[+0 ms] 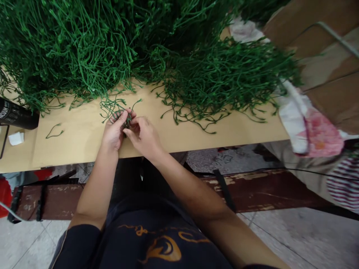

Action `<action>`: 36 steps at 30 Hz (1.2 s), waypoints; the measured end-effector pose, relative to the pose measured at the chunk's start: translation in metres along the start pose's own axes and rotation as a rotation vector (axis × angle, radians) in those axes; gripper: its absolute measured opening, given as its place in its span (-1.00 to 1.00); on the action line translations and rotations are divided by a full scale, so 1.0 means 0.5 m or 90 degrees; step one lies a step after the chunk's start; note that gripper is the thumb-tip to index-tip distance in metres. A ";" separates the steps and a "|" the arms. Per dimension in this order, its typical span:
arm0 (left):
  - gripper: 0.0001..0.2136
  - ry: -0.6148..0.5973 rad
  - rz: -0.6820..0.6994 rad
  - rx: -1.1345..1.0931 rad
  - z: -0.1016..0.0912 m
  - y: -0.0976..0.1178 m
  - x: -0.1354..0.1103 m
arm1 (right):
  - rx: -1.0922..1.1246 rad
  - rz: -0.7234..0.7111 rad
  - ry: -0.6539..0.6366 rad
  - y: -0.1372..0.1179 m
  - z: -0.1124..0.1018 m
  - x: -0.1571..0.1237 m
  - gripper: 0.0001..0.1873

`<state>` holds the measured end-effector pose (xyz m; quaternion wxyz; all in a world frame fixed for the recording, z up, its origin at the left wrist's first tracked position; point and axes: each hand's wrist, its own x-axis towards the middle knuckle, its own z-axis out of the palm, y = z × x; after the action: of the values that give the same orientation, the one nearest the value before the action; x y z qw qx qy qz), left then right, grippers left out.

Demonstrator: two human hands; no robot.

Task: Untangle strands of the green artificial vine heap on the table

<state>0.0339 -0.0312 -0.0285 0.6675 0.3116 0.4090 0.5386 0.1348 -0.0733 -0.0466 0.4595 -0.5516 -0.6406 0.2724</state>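
My left hand (114, 130) is closed round a small bunch of thin green plastic stems (112, 108), whose curly ends stick out above the fingers. Close against it, my right hand (144, 135) pinches at the lower part of the same bunch; its fingertips partly hide what they grip. Both hands are just over the front part of the tan table (81, 145). Behind them rises a large heap of green stems (84, 56), and a lower pile of stems (224, 82) spreads to the right. One loose forked stem (54, 130) lies on the left.
A black bottle (18, 114) lies at the left, near a small white piece (16, 138). At the right are a cardboard box (331, 67) and a pink floral cloth (322, 132). Under the table edge runs a worn dark red bench (258, 190).
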 end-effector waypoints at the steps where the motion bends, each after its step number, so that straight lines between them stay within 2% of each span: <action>1: -0.93 -0.004 -0.001 -0.005 0.000 0.000 -0.002 | 0.014 -0.006 -0.013 -0.001 0.005 0.001 -0.82; 5: -0.93 -0.007 -0.004 0.012 0.001 -0.003 -0.006 | 0.073 -0.070 0.010 0.002 0.003 0.005 -0.84; 9: -0.89 0.030 0.026 0.034 0.002 -0.004 0.005 | 0.073 -0.131 0.025 0.002 -0.018 -0.004 -0.86; 11: -0.85 0.059 0.015 0.016 0.001 0.001 0.016 | 0.077 -0.181 -0.023 -0.019 -0.023 -0.024 -0.86; 14: -0.78 0.098 -0.008 -0.032 -0.002 0.012 0.034 | 0.086 -0.355 -0.169 -0.070 -0.027 -0.062 -0.85; 16: -0.79 0.093 0.002 -0.023 -0.004 0.014 0.037 | 0.065 -0.448 -0.211 -0.088 -0.048 -0.071 -0.83; 17: -0.82 0.079 0.009 -0.008 -0.004 0.013 0.035 | 0.040 -0.456 -0.185 -0.085 -0.070 -0.066 -0.83; 19: -0.87 0.035 0.002 0.014 -0.005 0.008 0.024 | -0.039 -0.383 -0.039 -0.049 -0.138 -0.035 -0.85; 22: -0.89 -0.022 -0.034 0.017 -0.004 0.004 0.005 | -0.213 -0.094 0.291 0.040 -0.263 0.028 -0.91; 23: -0.89 -0.033 -0.045 0.018 -0.003 0.004 0.001 | -0.256 -0.018 0.345 0.065 -0.295 0.043 -0.81; 25: -0.89 -0.052 -0.064 0.021 0.001 0.006 -0.003 | -0.308 0.033 0.383 0.091 -0.320 0.055 -0.66; 27: -0.88 -0.067 -0.073 0.024 0.005 0.008 -0.003 | -0.280 -0.019 0.337 0.082 -0.285 0.047 -0.59; 29: -0.88 -0.072 -0.070 0.033 0.009 0.007 -0.001 | -0.210 -0.120 0.229 0.054 -0.210 0.034 -0.61; 31: -0.87 -0.071 -0.056 0.040 0.010 0.003 0.000 | -0.148 -0.164 0.165 0.025 -0.129 0.031 -0.60; 33: -0.85 -0.067 -0.045 0.040 0.008 -0.002 0.002 | -0.099 -0.164 0.124 0.007 -0.073 0.039 -0.62; 36: -0.81 -0.067 -0.049 0.033 0.002 -0.008 0.006 | -0.057 -0.125 0.087 0.001 -0.050 0.059 -0.71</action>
<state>0.0369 -0.0291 -0.0321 0.6999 0.3406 0.3989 0.4847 0.1581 -0.0487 -0.0279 0.5014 -0.5237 -0.6702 0.1587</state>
